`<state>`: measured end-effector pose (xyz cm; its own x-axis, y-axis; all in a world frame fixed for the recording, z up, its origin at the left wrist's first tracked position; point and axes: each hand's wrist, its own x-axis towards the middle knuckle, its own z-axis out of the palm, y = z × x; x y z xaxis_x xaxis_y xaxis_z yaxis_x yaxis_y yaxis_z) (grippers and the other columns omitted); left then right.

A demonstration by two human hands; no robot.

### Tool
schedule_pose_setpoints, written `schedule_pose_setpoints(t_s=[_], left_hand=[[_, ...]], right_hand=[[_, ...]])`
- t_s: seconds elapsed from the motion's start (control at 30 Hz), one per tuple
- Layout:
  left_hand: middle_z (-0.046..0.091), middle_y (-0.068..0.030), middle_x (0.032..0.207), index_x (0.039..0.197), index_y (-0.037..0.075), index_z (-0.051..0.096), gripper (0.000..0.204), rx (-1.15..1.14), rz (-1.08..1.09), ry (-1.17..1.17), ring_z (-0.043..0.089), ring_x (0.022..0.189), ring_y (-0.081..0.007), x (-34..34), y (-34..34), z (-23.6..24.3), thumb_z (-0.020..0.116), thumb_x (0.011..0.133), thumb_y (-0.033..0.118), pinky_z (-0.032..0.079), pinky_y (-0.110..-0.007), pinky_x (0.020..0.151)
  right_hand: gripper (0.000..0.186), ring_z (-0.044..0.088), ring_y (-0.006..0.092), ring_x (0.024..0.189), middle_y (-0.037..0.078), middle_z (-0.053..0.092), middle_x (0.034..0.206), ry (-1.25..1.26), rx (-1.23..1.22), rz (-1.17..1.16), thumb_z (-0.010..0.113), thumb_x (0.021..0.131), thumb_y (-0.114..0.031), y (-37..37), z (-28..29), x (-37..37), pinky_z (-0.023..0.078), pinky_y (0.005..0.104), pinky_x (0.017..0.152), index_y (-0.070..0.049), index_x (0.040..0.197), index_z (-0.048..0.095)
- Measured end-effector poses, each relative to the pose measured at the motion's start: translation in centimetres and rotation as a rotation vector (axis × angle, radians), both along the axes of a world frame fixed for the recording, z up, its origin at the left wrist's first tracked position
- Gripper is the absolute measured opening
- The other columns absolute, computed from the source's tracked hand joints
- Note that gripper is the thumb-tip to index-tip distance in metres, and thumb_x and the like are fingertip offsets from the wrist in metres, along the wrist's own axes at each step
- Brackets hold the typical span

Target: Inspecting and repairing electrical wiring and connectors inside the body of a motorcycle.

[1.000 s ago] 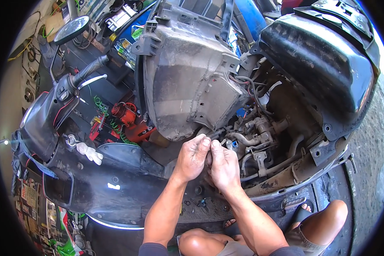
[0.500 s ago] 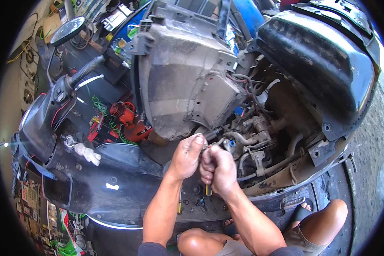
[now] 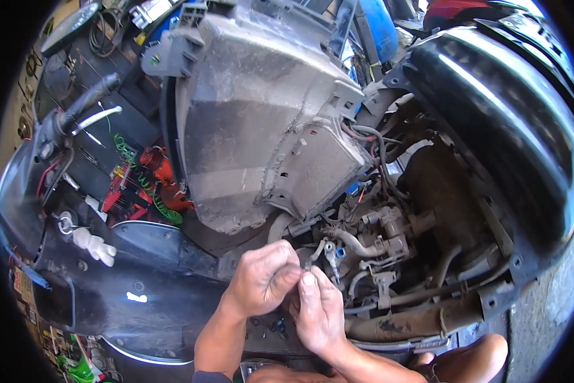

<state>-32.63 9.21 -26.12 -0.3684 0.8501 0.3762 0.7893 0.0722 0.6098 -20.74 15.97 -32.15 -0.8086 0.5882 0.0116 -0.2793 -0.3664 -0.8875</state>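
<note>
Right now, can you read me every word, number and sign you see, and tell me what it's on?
None that I can read.
Orange-and-white thing, left edge: any print is too small and blurred.
White patch on the black scooter: no readable letters.

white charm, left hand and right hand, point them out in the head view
White charm (image 3: 94, 246): head view, middle of its body.
Left hand (image 3: 260, 281): head view, near the thumb's base.
Right hand (image 3: 320, 315): head view, its back.
</note>
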Motion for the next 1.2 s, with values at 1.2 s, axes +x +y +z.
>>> schedule_pose_setpoints(t_s=[1.2], left_hand=[[0.053, -0.0068, 0.069, 0.083, 0.001, 0.057, 0.05, 0.165, -0.115, -0.186, 0.052, 0.058, -0.0165, -1.6, 0.0, -2.3, 0.051, 0.104, 0.046, 0.042, -0.031, 0.056]], right_hand=[[0.039, 0.056, 0.0182, 0.06, 0.013, 0.06, 0.068, -0.114, 0.336, 0.017, 0.044, 0.107, -0.027, 1.8, 2.5, -0.2, 0.046, 0.0358, 0.059, 0.003, 0.089, 0.061]])
